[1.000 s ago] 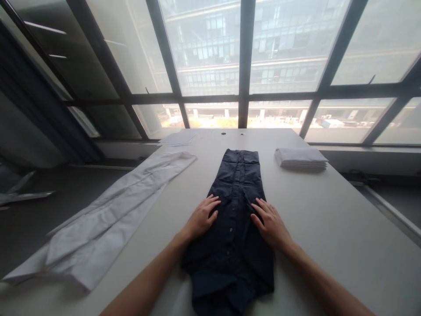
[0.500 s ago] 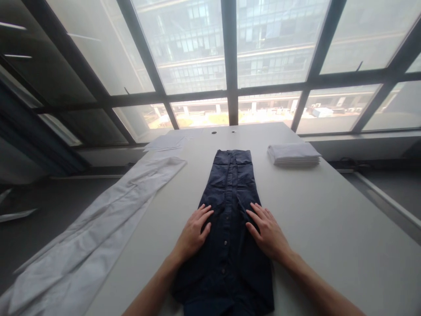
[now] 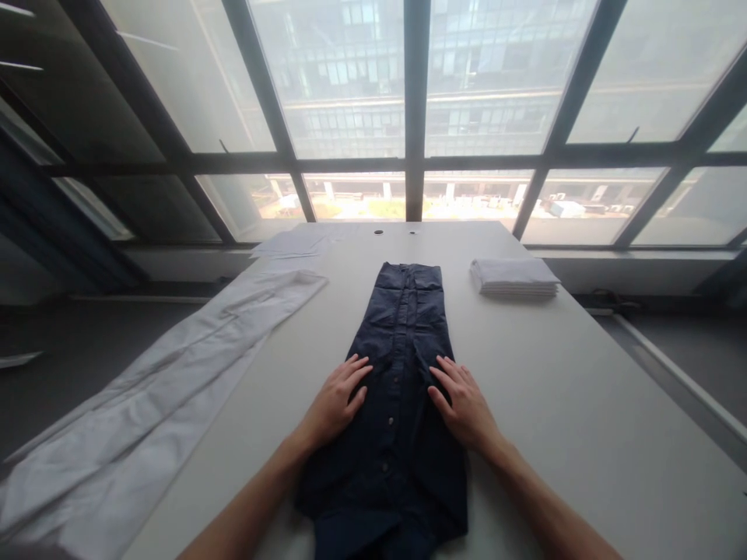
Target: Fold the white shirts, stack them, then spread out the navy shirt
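A dark navy button-up shirt (image 3: 400, 334) lies flat on the white table, its sides folded in to a long narrow strip and its button front facing up. My left hand (image 3: 338, 398) rests on the shirt's left edge with fingers stretched out. On the right edge, at about the same height, my right hand (image 3: 463, 400) lies flat with its fingers slightly spread. Neither hand grips the cloth. Near me the shirt's lower end is loosely bunched and runs to the bottom of the view.
White cloth (image 3: 192, 373) is spread along the left side of the table (image 3: 560, 404), hanging toward its edge. Beyond it lie white sheets (image 3: 289, 243). A neatly folded white stack (image 3: 514, 278) sits at the right. Tall windows (image 3: 355, 85) rise behind the table.
The camera view has shifted slightly. Both hands stay flat on the shirt in nearly the same places, and the shirt keeps its shape.
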`<state>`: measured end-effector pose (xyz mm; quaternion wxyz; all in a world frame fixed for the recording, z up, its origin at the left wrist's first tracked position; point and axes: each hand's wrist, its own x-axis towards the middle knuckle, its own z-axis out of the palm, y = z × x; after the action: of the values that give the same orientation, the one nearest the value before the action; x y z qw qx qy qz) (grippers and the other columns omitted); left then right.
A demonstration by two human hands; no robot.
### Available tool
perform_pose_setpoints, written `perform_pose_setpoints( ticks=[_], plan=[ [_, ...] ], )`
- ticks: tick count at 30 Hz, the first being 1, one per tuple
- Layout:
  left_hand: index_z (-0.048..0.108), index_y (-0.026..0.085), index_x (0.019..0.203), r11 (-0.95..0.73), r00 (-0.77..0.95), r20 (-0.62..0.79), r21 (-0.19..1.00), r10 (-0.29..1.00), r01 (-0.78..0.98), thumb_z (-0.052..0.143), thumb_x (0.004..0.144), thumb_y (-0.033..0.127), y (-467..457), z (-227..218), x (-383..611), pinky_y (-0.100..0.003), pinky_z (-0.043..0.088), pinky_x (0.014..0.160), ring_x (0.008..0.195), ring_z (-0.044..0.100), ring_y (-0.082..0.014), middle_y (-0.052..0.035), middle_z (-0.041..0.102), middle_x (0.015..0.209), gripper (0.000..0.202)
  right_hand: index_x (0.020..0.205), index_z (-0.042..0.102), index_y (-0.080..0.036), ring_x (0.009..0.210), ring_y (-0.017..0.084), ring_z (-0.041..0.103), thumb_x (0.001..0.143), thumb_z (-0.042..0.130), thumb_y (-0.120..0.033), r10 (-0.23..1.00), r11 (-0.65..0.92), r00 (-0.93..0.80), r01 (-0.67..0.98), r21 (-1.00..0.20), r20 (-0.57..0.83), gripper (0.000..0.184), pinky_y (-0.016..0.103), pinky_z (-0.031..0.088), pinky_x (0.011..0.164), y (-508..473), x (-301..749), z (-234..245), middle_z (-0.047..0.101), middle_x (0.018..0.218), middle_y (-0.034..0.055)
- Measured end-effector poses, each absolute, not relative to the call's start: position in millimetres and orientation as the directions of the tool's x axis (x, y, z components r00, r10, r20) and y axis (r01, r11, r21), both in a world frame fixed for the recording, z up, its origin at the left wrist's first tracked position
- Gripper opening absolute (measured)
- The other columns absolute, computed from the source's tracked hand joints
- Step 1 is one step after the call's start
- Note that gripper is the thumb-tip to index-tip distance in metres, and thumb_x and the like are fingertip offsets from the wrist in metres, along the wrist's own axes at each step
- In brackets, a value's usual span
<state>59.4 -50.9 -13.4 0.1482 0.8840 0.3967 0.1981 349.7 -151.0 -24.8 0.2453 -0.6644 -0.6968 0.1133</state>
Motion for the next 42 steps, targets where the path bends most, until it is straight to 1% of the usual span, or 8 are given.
perform_pose_setpoints(
  ticks=[5, 12, 16, 21, 24, 29, 36, 42],
  plan=[
    [0.061, 0.021, 0.140, -0.661, 0.633, 0.221, 0.402, 0.741, 0.634, 0.049, 0.098, 0.027, -52, -13, 59, -0.047, 0.032, 0.124, 0.148, 0.038, -0.0249, -0.0051, 0.052, 0.153, 0.044, 0.140, 0.061, -0.019, 0.148, 0.028, 0.038, 0.103, 0.041, -0.048, 0.975, 0.091, 0.017, 0.883, -0.461, 0.224, 0.051, 0.051, 0.024, 0.125, -150, 347, -27, 0.047, 0.158, 0.0098],
    [0.063, 0.016, 0.137, -0.681, 0.654, 0.229, 0.407, 0.721, 0.609, 0.052, 0.096, 0.028, -49, -16, 60, -0.047, 0.033, 0.123, 0.147, 0.041, -0.0270, -0.0100, 0.054, 0.151, 0.044, 0.133, 0.066, -0.017, 0.139, 0.031, 0.047, 0.102, 0.045, -0.047, 0.956, 0.125, 0.004, 0.900, -0.418, 0.294, 0.047, 0.050, 0.035, 0.117, -147, 351, -31, 0.055, 0.149, 0.0130],
    [0.062, 0.016, 0.137, -0.681, 0.660, 0.222, 0.425, 0.718, 0.597, 0.052, 0.096, 0.029, -47, -17, 60, -0.046, 0.032, 0.124, 0.148, 0.039, -0.0264, -0.0094, 0.054, 0.152, 0.045, 0.130, 0.067, -0.020, 0.136, 0.031, 0.050, 0.102, 0.047, -0.046, 0.950, 0.132, 0.001, 0.904, -0.407, 0.311, 0.044, 0.050, 0.037, 0.115, -146, 351, -30, 0.056, 0.148, 0.0128],
    [0.062, 0.015, 0.137, -0.684, 0.661, 0.227, 0.424, 0.715, 0.594, 0.052, 0.096, 0.029, -48, -16, 61, -0.046, 0.032, 0.124, 0.148, 0.039, -0.0267, -0.0102, 0.053, 0.152, 0.045, 0.132, 0.065, -0.017, 0.135, 0.032, 0.051, 0.102, 0.047, -0.046, 0.952, 0.132, -0.008, 0.913, -0.385, 0.308, 0.046, 0.050, 0.039, 0.113, -147, 350, -29, 0.056, 0.148, 0.0136],
    [0.063, 0.014, 0.136, -0.675, 0.644, 0.231, 0.402, 0.729, 0.619, 0.052, 0.096, 0.028, -53, -15, 65, -0.045, 0.032, 0.124, 0.147, 0.040, -0.0265, -0.0104, 0.054, 0.151, 0.044, 0.135, 0.063, -0.017, 0.137, 0.032, 0.049, 0.102, 0.046, -0.048, 0.951, 0.140, -0.014, 0.910, -0.391, 0.309, 0.048, 0.052, 0.038, 0.115, -149, 352, -31, 0.054, 0.150, 0.0136],
    [0.060, 0.017, 0.140, -0.649, 0.606, 0.238, 0.351, 0.759, 0.676, 0.048, 0.099, 0.026, -66, -13, 69, -0.046, 0.028, 0.125, 0.149, 0.037, -0.0250, -0.0071, 0.052, 0.153, 0.043, 0.143, 0.058, -0.020, 0.146, 0.031, 0.041, 0.102, 0.045, -0.049, 0.952, 0.185, -0.056, 0.889, -0.419, 0.302, 0.052, 0.054, 0.031, 0.122, -154, 357, -37, 0.048, 0.156, 0.0120],
    [0.055, 0.023, 0.143, -0.610, 0.582, 0.195, 0.354, 0.789, 0.709, 0.046, 0.100, 0.023, -73, -11, 67, -0.047, 0.026, 0.126, 0.151, 0.032, -0.0225, -0.0027, 0.047, 0.158, 0.045, 0.149, 0.052, -0.023, 0.150, 0.030, 0.034, 0.099, 0.050, -0.048, 0.954, 0.200, -0.090, 0.901, -0.385, 0.285, 0.056, 0.055, 0.028, 0.124, -159, 356, -37, 0.040, 0.162, 0.0087],
    [0.055, 0.025, 0.143, -0.595, 0.563, 0.198, 0.348, 0.802, 0.725, 0.047, 0.098, 0.021, -74, -15, 66, -0.049, 0.027, 0.126, 0.151, 0.033, -0.0227, -0.0027, 0.047, 0.157, 0.046, 0.150, 0.051, -0.025, 0.152, 0.029, 0.031, 0.097, 0.054, -0.042, 0.962, 0.174, -0.064, 0.894, -0.412, 0.267, 0.056, 0.053, 0.027, 0.125, -161, 352, -37, 0.037, 0.164, 0.0058]
  ],
)
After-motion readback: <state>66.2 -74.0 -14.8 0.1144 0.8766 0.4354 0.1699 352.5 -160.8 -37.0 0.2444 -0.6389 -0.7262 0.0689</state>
